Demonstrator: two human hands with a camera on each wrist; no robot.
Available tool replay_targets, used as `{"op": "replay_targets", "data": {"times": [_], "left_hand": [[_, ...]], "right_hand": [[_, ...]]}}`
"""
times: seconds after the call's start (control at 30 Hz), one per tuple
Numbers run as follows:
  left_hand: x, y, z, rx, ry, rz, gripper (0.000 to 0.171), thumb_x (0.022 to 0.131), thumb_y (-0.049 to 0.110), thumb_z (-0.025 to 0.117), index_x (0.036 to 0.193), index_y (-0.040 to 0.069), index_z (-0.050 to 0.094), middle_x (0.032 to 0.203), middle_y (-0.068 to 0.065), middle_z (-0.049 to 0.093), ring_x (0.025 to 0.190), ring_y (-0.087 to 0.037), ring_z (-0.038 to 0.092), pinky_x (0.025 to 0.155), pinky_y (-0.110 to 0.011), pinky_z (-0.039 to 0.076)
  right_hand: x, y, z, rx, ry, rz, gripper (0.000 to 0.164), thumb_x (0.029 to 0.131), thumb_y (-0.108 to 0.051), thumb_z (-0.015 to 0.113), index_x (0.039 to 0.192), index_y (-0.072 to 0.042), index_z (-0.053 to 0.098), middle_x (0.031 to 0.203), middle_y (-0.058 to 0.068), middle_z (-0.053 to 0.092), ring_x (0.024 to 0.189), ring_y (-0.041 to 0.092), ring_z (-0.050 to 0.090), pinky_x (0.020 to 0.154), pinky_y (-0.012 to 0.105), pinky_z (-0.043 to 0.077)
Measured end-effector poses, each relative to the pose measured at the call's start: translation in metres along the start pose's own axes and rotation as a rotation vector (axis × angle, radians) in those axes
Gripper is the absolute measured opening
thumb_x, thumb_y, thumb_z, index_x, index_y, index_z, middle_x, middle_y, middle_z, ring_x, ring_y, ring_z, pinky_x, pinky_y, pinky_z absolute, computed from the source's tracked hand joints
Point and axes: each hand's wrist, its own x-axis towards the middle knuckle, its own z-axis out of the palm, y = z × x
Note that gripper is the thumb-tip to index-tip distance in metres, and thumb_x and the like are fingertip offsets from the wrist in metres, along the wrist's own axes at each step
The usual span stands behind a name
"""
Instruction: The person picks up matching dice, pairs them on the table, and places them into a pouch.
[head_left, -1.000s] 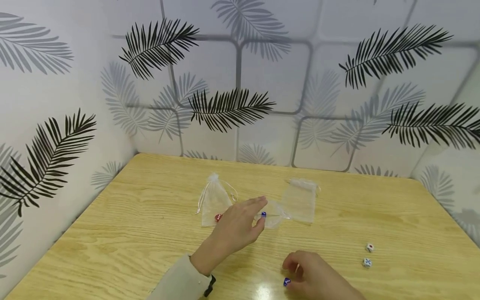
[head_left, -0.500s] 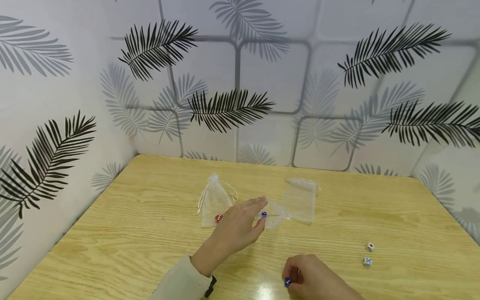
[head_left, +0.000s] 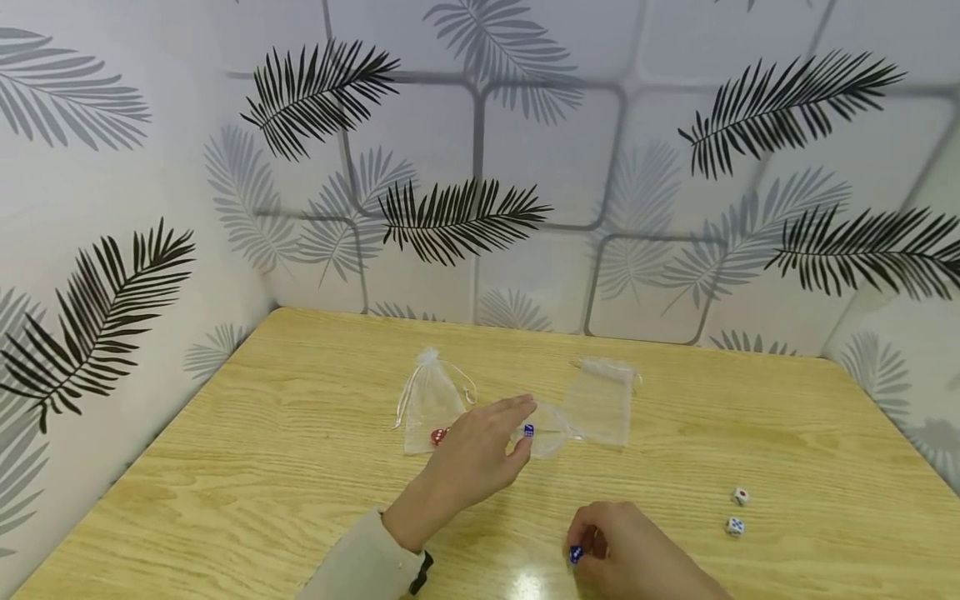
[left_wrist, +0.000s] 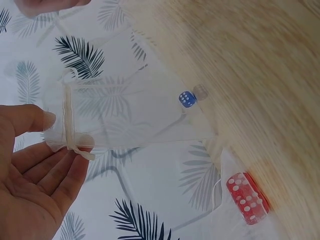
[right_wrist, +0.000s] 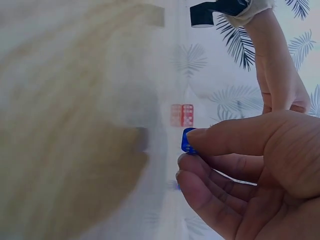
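A blue die (head_left: 576, 554) is sitting near the table's near side, and the right hand (head_left: 637, 554) is pinching it between thumb and fingertips. Farther left, the left hand (head_left: 472, 458) is gripping the mouth of a sheer drawstring bag (left_wrist: 115, 115); another blue die (left_wrist: 187, 99) seems to be lying at its bottom. An off-centre squeeze could be sending the smooth cube skidding, and slackening left fingers could be letting the limp mouth collapse. A bag with red dice (head_left: 437, 436) is crowding the left hand's left side, while a flat bag (head_left: 603, 404) is lying far right. Wood is showing between the hands, leaving room; two white dice (head_left: 735, 527) are resting well right.
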Motion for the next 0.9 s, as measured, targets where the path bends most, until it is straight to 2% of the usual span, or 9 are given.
{"op": "replay_targets", "data": {"times": [0.17, 0.4, 0.67, 0.9], "left_hand": [[0.000, 0.000, -0.001, 0.018, 0.000, 0.000, 0.037, 0.088, 0.014, 0.063, 0.122, 0.000, 0.062, 0.127, -0.012, 0.062, 0.114, -0.027, 0.062, 0.090, -0.037, 0.053], [0.000, 0.000, -0.001, 0.000, -0.003, 0.004, 0.036, 0.088, 0.013, 0.063, 0.122, 0.000, 0.062, 0.127, -0.013, 0.062, 0.115, -0.027, 0.061, 0.091, -0.037, 0.053], [0.000, 0.000, -0.001, -0.004, 0.004, 0.013, 0.035, 0.089, 0.012, 0.063, 0.122, 0.000, 0.062, 0.126, -0.013, 0.063, 0.115, -0.027, 0.061, 0.092, -0.037, 0.053], [0.000, 0.000, -0.002, 0.013, 0.001, 0.016, 0.035, 0.089, 0.013, 0.063, 0.122, 0.001, 0.062, 0.126, -0.013, 0.063, 0.114, -0.026, 0.062, 0.090, -0.036, 0.053]], "right_hand": [[0.004, -0.006, -0.009, -0.077, 0.072, -0.067, 0.009, 0.081, -0.002, 0.070, 0.082, -0.010, 0.066, 0.076, -0.008, 0.061, 0.065, -0.003, 0.050, 0.057, 0.018, 0.047], [0.011, -0.020, -0.025, -0.131, 0.144, -0.107, 0.009, 0.081, -0.001, 0.070, 0.085, -0.009, 0.065, 0.080, -0.005, 0.063, 0.067, -0.002, 0.053, 0.058, 0.016, 0.048], [0.021, -0.036, -0.044, -0.192, 0.279, -0.154, 0.009, 0.082, -0.001, 0.070, 0.088, -0.007, 0.066, 0.082, -0.002, 0.064, 0.068, 0.000, 0.057, 0.059, 0.015, 0.050], [0.031, -0.049, -0.050, -0.248, 0.403, -0.205, 0.011, 0.080, 0.000, 0.071, 0.088, -0.006, 0.068, 0.083, -0.001, 0.065, 0.067, 0.002, 0.055, 0.057, 0.016, 0.050]]}}
